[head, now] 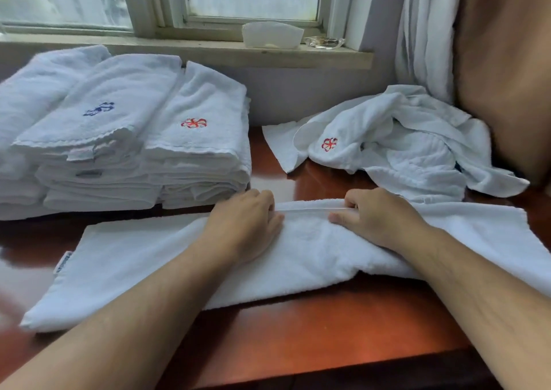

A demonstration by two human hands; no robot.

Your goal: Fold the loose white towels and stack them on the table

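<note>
— Where is the towel that is being folded?

— The white towel (298,258) lies flat across the red-brown wooden table (328,336), its long side running left to right. The left hand (247,225) and the right hand (378,216) are close together at the middle of its far hem, not touching each other. Each has its fingers curled onto that hem, pinching it, and the short stretch between them is pulled taut.

— How much room is there around its edges?

— On the far left, the hem lies just beside the foot of the folded towel stacks (134,163). On the far right it comes near the loose towel pile (411,151), which spreads toward the corner by the curtain (426,31). A bare patch of wood shows between the stacks and the pile. A broad bare strip lies between the towel's near edge and the table's front edge. The towel's left end stops short of the left side of the view.

— Is there any writing?

— A small label tab (63,263) sits on the towel's left edge, and its print is too blurred to read. The top towels of the stacks carry a blue embroidered motif (99,108) and a red flower motif (193,123) (neither has letters I can make out). A second red flower (329,144) shows on the loose pile.

— What is behind them?

— A windowsill (179,50) holding a white container (272,34).
</note>
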